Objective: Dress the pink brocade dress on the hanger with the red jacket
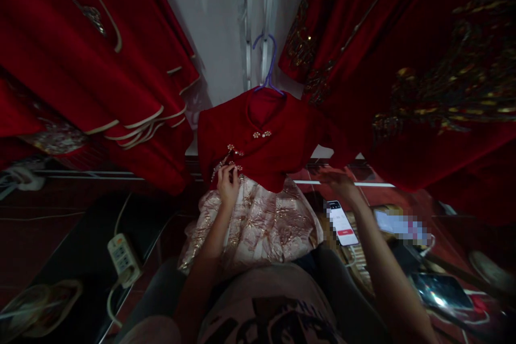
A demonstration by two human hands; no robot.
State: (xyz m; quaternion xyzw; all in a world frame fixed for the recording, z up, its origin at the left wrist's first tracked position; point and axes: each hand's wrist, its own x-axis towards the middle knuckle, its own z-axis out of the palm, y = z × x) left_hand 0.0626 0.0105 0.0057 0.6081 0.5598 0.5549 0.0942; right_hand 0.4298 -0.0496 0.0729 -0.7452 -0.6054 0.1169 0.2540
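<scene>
A small red top [270, 156] with a stand collar and beaded flower fastenings [262, 134] hangs on a purple hanger [272, 62]. Below it spreads a shiny pale pink skirt [262, 220] over my lap. My left hand [228, 184] is at the top's lower left edge, thumb and fingertips pinched on a beaded ornament [235, 166] there. To the right, my right hand [341, 185] is apart from the top's body, just below its right sleeve [342, 153]. Dim light and blur hide its fingers, so I cannot tell whether it touches the sleeve.
Red garments [133, 75] hang at the left, and red garments with gold embroidery [443, 102] hang at the right. A lit phone [342, 224] lies beside my right forearm, with a dark phone [441, 291] farther right. A power strip [124, 259] rests on a black surface at left.
</scene>
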